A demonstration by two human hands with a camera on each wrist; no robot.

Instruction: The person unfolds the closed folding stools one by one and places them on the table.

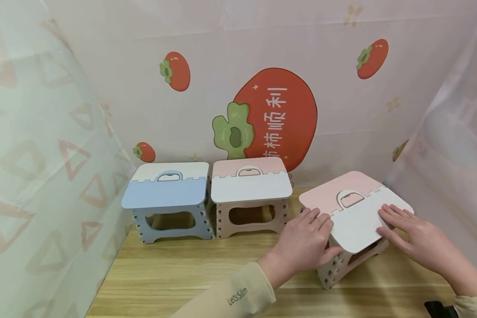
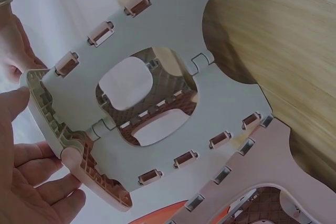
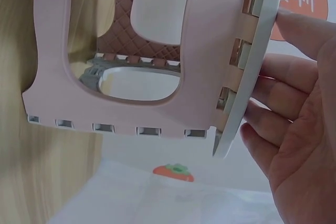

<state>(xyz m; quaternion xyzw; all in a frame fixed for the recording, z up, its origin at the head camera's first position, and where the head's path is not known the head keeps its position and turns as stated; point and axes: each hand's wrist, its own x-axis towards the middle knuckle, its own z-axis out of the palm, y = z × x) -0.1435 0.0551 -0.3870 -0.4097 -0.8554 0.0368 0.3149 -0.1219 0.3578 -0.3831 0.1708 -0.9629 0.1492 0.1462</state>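
Observation:
A pink-and-white folding step stool (image 1: 361,218) stands unfolded at an angle on the right of the table. My left hand (image 1: 304,240) rests on the left edge of its top, the thumb along the front edge. On the white half, near the right corner, my right hand (image 1: 421,238) lies with its fingers spread. The left wrist view shows the stool's grey-white end panel (image 2: 173,19) with an oval opening, spread out below the top. Its pink long side (image 3: 131,114) appears in the right wrist view, beside the right fingers on the top's edge.
Left of it on the wooden table (image 1: 175,278) stand two more unfolded stools, a blue-and-white one (image 1: 164,192) and a pink-and-white one (image 1: 250,187), side by side. A printed cloth (image 1: 115,66) with persimmon pictures hangs behind and along both sides.

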